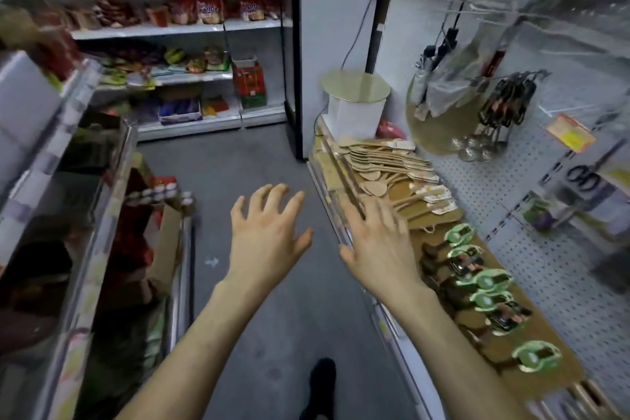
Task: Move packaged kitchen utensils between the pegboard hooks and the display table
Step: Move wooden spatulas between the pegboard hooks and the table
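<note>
Fingers [260, 198] spread on left hand [264, 235] and right hand [378, 249], nothing held. Wooden spatulas [381, 164] stacked on worktop [552, 375] under pegboard [531, 232] — likely light, stiff; pinch at the handle.

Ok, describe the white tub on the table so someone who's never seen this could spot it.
Start at the pegboard on the right and follow the display table below it to its far end, past the wooden spoons. There stands a white tub under a round pale-gold disc, tall and upright where the spoons beside it lie flat.
</note>
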`<control>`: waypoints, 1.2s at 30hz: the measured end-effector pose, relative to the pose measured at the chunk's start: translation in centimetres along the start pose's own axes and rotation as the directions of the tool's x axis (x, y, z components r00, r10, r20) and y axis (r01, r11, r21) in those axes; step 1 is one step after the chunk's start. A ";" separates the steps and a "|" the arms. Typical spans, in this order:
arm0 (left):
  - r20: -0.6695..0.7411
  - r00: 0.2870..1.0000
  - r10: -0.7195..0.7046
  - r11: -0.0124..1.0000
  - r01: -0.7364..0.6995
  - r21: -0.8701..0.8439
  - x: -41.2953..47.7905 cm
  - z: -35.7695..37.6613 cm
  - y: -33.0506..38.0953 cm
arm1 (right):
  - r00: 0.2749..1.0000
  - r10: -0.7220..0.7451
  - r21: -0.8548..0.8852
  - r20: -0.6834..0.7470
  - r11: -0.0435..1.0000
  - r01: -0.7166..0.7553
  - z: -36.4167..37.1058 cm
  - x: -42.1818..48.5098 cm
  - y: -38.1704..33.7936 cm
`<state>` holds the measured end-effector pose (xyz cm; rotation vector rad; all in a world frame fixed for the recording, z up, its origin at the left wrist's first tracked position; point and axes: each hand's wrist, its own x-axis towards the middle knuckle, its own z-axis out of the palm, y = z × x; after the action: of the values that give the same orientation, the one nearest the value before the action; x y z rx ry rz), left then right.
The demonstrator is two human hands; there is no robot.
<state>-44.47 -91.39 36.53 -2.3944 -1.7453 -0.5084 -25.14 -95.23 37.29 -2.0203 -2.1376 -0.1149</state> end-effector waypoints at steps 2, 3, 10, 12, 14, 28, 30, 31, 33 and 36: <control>0.005 1.000 0.014 1.000 -0.014 0.004 3.2 1.8 -1.6 | 1.000 -0.017 -0.004 0.020 1.000 0.017 1.9 3.8 -0.2; 0.015 1.000 0.018 1.000 -0.018 0.008 4.8 2.5 -2.5 | 1.000 -0.019 0.008 0.019 1.000 0.019 2.6 5.8 -0.4; 0.093 0.995 -0.024 0.999 0.020 0.042 15.8 5.8 -10.0 | 1.000 -0.006 0.039 0.025 0.999 0.005 5.7 20.2 -2.4; 0.108 0.993 -0.047 0.999 0.044 0.026 18.8 6.5 -12.2 | 1.000 0.004 0.042 0.020 0.999 -0.005 6.5 24.1 -2.8; 0.130 0.990 -0.052 0.999 0.050 0.017 21.4 7.6 -14.1 | 0.999 0.018 0.037 0.040 0.999 -0.020 7.5 27.4 -3.2; 0.255 0.896 0.363 0.931 -0.335 -0.147 43.4 17.6 -21.2 | 0.883 0.457 0.018 0.105 0.887 -0.461 13.1 40.7 -2.4; 0.264 0.858 0.440 0.897 -0.408 -0.170 45.8 18.7 -20.1 | 0.837 0.535 -0.009 0.116 0.843 -0.538 13.3 40.7 -1.3; 0.266 0.835 0.481 0.876 -0.444 -0.188 46.8 19.2 -19.2 | 0.811 0.574 -0.012 0.118 0.817 -0.576 13.4 40.6 -0.7; 0.251 0.795 0.552 0.832 -0.506 -0.229 48.4 20.2 -17.1 | 0.756 0.646 0.005 0.104 0.760 -0.650 13.6 40.3 0.5; 0.262 0.730 0.632 0.773 -0.567 -0.284 50.1 22.5 -13.4 | 0.671 0.733 0.013 0.111 0.674 -0.739 14.6 39.4 3.1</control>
<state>-39.22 -35.30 31.70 -3.1261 -0.8958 -0.1625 -25.22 -53.63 30.52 -2.7170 -1.1615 0.1720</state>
